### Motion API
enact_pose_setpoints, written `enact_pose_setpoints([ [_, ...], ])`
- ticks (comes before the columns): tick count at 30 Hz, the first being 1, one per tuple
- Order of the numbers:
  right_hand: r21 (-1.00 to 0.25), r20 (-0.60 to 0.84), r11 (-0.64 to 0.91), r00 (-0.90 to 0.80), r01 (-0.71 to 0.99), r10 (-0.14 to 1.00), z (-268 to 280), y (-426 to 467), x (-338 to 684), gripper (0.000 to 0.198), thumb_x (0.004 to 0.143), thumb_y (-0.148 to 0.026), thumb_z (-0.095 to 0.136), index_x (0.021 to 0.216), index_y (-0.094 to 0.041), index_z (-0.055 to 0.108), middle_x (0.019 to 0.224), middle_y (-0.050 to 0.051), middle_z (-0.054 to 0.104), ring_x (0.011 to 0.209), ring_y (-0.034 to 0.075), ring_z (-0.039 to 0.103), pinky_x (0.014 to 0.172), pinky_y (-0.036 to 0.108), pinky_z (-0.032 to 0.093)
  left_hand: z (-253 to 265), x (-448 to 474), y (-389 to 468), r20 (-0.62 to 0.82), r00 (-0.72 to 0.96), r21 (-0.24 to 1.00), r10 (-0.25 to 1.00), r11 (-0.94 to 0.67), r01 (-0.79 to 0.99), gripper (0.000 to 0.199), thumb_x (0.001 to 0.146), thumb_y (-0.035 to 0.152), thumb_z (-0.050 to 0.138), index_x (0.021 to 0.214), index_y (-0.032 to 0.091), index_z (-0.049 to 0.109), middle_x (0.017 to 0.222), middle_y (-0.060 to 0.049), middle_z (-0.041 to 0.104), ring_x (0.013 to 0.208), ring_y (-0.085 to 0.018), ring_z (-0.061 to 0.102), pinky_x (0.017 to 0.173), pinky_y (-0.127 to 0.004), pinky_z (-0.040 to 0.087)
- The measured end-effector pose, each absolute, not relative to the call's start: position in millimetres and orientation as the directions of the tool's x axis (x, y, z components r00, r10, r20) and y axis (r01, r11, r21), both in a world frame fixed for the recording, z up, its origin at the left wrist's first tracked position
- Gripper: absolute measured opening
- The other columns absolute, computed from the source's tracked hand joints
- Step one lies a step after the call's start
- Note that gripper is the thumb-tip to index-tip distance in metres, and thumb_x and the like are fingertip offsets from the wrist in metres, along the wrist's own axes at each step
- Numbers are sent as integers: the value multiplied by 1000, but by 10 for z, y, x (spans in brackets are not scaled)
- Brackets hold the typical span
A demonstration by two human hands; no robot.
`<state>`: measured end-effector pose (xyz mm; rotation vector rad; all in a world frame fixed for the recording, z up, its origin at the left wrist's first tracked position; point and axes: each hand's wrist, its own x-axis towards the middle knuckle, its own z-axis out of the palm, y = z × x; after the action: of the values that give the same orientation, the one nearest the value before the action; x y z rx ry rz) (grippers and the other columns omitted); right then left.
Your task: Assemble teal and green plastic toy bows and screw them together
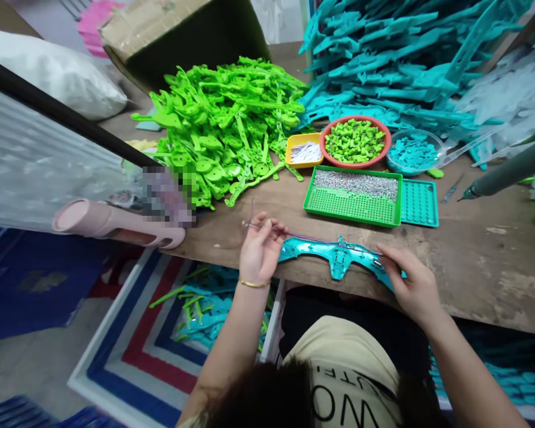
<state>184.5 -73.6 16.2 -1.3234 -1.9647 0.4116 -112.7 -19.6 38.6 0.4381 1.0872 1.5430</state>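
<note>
A turquoise curved plastic part lies along the front edge of the wooden table, a narrow tab at its middle pointing towards me. Thin dark purplish wires run over its length. My left hand, palm up, pinches the wires near the part's left end, and their loose ends stick up past the fingers. At the other end, my right hand is closed with thumb and forefinger at the wires and the part's right arm. Whether those fingers grip the wires, the part or both is hard to make out.
Behind stand a green perforated tray of small metal pieces, a red bowl, a yellow dish and a clear bowl. Green parts and turquoise parts are heaped further back. A hanging screwdriver is at right.
</note>
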Motion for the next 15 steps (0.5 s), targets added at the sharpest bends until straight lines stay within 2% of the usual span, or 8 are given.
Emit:
enact_pose_setpoints([
  [2, -471, 381, 462, -299, 751, 875, 59, -734, 2020, 29, 93, -12, 49, 117, -21, 63, 103, 7, 68, 92, 17, 64, 77, 29, 52, 168, -1154, -179, -268, -311, 930, 912, 161, -330, 23, 69, 29, 77, 83, 20, 60, 77, 2, 62, 77, -14, 62, 81, -33, 51],
  [4, -314, 345, 503, -396, 805, 851, -32, -760, 2121, 28, 93, -12, 47, 114, -19, 64, 99, 8, 68, 90, 20, 63, 77, 34, 51, 20, -1156, -209, -153, -293, 972, 944, 196, 127, 18, 69, 30, 74, 74, 18, 62, 79, -3, 62, 84, -19, 61, 87, -38, 49],
  [6, -210, 303, 514, -444, 832, 843, -78, -822, 2156, 26, 93, -17, 51, 115, -18, 63, 103, 9, 68, 94, 24, 61, 82, 41, 50, -47, -1174, -250, -7, -229, 809, 973, 141, 571, 14, 72, 28, 71, 70, 18, 63, 88, -7, 62, 96, -25, 59, 95, -44, 44],
  [8, -171, 265, 513, -462, 841, 846, -75, -911, 2139, 32, 91, -30, 58, 119, -16, 62, 114, 12, 66, 106, 28, 58, 91, 46, 48, -65, -1226, -269, 60, -164, 614, 985, 93, 784, 12, 74, 27, 69, 69, 18, 62, 93, -9, 61, 101, -28, 57, 97, -45, 43],
  [9, -161, 251, 508, -462, 846, 850, -59, -959, 2117, 40, 88, -39, 61, 120, -14, 61, 122, 15, 63, 114, 31, 54, 96, 49, 46, -67, -1264, -266, 61, -145, 567, 988, 85, 819, 12, 75, 28, 68, 70, 18, 61, 91, -9, 61, 99, -27, 57, 95, -45, 44],
  [11, -130, 228, 484, -449, 866, 864, -22, -1046, 2054, 55, 83, -53, 64, 121, -13, 61, 137, 19, 53, 128, 38, 44, 105, 55, 41, -75, -1356, -238, 30, -124, 575, 992, 84, 814, 15, 76, 32, 67, 75, 18, 61, 87, -7, 60, 88, -24, 59, 87, -41, 49],
  [13, -105, 198, 436, -411, 894, 890, 0, -1104, 1984, 53, 82, -54, 65, 120, -17, 62, 148, 19, 42, 136, 42, 35, 108, 60, 35, -92, -1459, -193, -31, -144, 680, 989, 127, 722, 26, 74, 38, 68, 88, 17, 63, 86, -5, 61, 78, -20, 60, 77, -37, 51],
  [15, -116, 151, 390, -372, 913, 916, -6, -1125, 1921, 44, 84, -46, 65, 117, -18, 62, 151, 19, 38, 139, 42, 32, 107, 61, 36, -103, -1563, -144, -144, -176, 804, 974, 218, 553, 44, 69, 44, 72, 103, 17, 61, 88, -5, 64, 75, -18, 61, 69, -33, 52],
])
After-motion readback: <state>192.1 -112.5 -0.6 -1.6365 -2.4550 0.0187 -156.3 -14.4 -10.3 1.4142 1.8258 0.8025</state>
